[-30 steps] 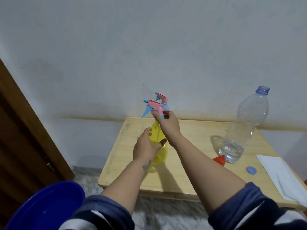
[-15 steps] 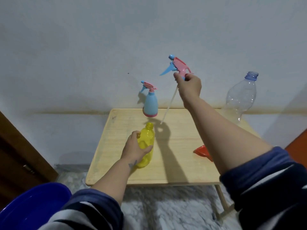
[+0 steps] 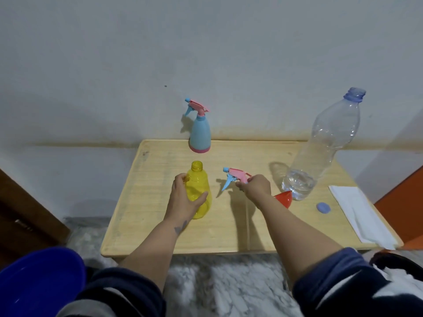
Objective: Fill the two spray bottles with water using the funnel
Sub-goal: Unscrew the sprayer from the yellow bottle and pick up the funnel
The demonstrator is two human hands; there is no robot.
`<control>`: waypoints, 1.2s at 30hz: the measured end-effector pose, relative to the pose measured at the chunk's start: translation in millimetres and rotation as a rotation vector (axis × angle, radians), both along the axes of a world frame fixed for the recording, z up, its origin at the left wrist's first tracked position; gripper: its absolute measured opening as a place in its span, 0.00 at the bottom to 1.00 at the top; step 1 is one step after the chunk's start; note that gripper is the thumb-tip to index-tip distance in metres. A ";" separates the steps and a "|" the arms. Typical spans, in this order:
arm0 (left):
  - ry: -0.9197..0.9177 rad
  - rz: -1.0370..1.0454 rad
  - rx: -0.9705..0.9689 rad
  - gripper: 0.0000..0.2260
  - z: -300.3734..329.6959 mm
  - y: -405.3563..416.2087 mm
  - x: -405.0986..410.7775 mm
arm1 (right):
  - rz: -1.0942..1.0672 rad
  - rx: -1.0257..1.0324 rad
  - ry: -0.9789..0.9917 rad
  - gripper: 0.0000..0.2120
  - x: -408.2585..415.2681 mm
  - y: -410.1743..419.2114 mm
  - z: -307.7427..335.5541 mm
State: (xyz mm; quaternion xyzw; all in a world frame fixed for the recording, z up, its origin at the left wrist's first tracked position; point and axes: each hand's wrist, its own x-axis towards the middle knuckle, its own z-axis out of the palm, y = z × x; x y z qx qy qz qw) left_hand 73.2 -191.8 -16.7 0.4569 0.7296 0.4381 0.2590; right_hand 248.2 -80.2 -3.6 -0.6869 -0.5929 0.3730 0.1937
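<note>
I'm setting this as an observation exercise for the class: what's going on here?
A person is getting two spray bottles ready to fill. The left hand grips the yellow bottle, whose neck is open. The right hand holds its removed spray head low over the wooden table. The blue spray bottle at the back has its head on. The red funnel lies unused beside the uncapped water bottle.
</note>
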 end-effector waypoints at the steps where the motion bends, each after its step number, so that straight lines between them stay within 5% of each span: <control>1: -0.003 0.001 0.007 0.29 -1.4 0.2 0.6 | 0.007 -0.019 -0.016 0.16 0.5 -0.6 -5.7; 18: 0.009 -0.021 0.035 0.26 -7.9 -3.6 -1.2 | 0.071 0.007 -0.188 0.13 3.9 -5.7 -9.2; 27: 0.098 0.011 -0.031 0.30 -1.0 -7.8 5.3 | -0.025 0.285 -0.502 0.32 60.0 -29.7 13.5; 31: 0.106 0.021 -0.073 0.31 1.3 -6.9 7.0 | -0.083 0.139 -0.405 0.42 79.9 -33.8 5.0; 36: 0.086 0.026 -0.087 0.31 1.6 -6.6 7.6 | -0.143 0.099 -0.137 0.39 87.2 -30.7 -12.9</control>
